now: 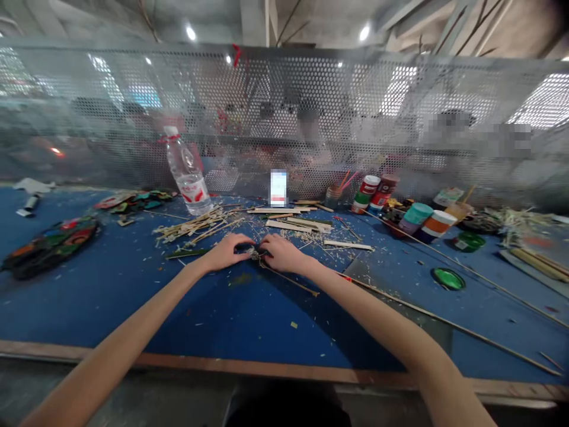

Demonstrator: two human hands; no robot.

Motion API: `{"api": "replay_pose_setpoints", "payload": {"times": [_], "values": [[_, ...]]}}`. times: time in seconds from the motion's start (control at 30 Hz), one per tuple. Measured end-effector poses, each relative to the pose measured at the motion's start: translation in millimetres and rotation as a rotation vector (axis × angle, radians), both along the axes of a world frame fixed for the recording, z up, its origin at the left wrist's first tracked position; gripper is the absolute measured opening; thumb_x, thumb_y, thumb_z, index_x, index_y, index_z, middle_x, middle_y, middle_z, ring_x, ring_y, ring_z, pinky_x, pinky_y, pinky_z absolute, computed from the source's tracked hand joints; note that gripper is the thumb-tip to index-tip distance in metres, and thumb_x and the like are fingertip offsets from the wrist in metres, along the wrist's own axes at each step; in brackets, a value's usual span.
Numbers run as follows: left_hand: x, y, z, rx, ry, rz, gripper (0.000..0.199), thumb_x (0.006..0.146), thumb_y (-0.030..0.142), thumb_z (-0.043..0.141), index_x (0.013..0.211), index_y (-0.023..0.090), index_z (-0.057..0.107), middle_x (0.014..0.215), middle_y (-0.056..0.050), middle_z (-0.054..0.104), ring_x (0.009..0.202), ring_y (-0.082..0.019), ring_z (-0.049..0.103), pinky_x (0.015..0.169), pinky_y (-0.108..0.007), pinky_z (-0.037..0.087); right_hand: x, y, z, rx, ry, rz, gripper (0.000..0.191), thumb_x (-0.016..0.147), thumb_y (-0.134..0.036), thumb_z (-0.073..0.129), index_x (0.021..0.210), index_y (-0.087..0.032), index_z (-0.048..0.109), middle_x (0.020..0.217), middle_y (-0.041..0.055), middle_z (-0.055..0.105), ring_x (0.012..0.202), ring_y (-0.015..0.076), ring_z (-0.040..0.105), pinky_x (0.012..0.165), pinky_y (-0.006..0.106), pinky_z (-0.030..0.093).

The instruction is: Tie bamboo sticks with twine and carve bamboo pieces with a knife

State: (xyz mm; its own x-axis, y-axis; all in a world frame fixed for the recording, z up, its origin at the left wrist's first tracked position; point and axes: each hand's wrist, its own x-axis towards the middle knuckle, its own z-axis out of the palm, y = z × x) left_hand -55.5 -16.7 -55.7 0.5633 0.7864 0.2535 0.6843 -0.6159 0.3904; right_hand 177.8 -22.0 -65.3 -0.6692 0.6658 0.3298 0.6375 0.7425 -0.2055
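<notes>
Forearms (pixel 144 314), hands (pixel 282 254), strips (pixel 284 226) just beyond

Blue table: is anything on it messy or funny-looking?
Yes, the table looks messy: pale scraps lie scattered around the left hand and right hand, and among the strips. The bottle seems to lean, though the wide camera view may cause that. I can't make out a clear spill.

Right of the bottle (pixel 191 178), we cannot read the blurred bright screen (pixel 278 188). Nearer us than the bottle, our left hand (pixel 227 252) and right hand (pixel 281 252) partly hide a small object (pixel 255 254) we cannot identify.
</notes>
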Motion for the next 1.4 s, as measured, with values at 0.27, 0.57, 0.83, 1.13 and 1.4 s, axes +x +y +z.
{"api": "replay_pose_setpoints", "payload": {"times": [0.27, 0.57, 0.83, 1.13, 1.4], "values": [[4, -17, -8.7, -0.096, -0.121, 0.060, 0.039, 0.082, 0.054, 0.067, 0.103, 0.021, 0.070, 0.099, -0.008, 0.073, 0.095, -0.027, 0.065, 0.087, -0.039, 0.051, -9, -1, -1.1, 0.003, -0.015, -0.050, 0.018, 0.095, -0.012, 0.049, 0.096, -0.018, 0.066, 0.101, 0.0112, 0.069, 0.101, 0.0251, 0.059, 0.084, 0.035, 0.047], [15, -4, -13.3, -0.215, -0.384, 0.179, 0.041, 0.101, 0.051, 0.048, 0.100, 0.016, 0.069, 0.093, -0.005, 0.068, 0.077, -0.017, 0.063, 0.073, -0.034, 0.055, 19, 0, 41.7, 0.011, 0.150, -0.159, 0.016, 0.097, -0.020, 0.047, 0.099, -0.017, 0.063, 0.094, 0.0101, 0.070, 0.083, 0.0215, 0.061, 0.072, 0.031, 0.042], [43, -6, 3.9, -0.346, -0.532, 0.060, 0.051, 0.109, 0.047, 0.014, 0.118, 0.021, 0.057, 0.119, -0.015, 0.071, 0.095, -0.021, 0.070, 0.071, -0.035, 0.058, 34, -1, 55.9, -0.024, 0.347, -0.151, 0.015, 0.096, -0.024, 0.047, 0.093, -0.019, 0.061, 0.083, 0.0063, 0.070, 0.070, 0.0182, 0.059, 0.066, 0.029, 0.040], [83, -30, 19.4, -0.340, -0.376, -0.174, 0.036, 0.081, 0.054, 0.072, 0.102, 0.025, 0.068, 0.103, -0.006, 0.074, 0.086, -0.021, 0.069, 0.066, -0.032, 0.054, 41, 0, 91.0, -0.086, 0.565, -0.121, 0.016, 0.096, -0.029, 0.046, 0.088, -0.020, 0.057, 0.080, 0.0029, 0.070, 0.069, 0.0150, 0.060, 0.067, 0.028, 0.045], [112, 4, 1.4, 0.113, -0.488, 0.190, 0.079, 0.076, 0.043, 0.080, 0.139, 0.019, 0.040, 0.141, -0.019, 0.048, 0.130, -0.034, 0.047, 0.103, -0.052, 0.044, 47, 9, 145.5, 0.094, 0.618, -0.113, 0.006, 0.090, -0.017, 0.056, 0.087, -0.019, 0.060, 0.091, 0.0049, 0.068, 0.083, 0.0169, 0.061, 0.072, 0.030, 0.046]]}}
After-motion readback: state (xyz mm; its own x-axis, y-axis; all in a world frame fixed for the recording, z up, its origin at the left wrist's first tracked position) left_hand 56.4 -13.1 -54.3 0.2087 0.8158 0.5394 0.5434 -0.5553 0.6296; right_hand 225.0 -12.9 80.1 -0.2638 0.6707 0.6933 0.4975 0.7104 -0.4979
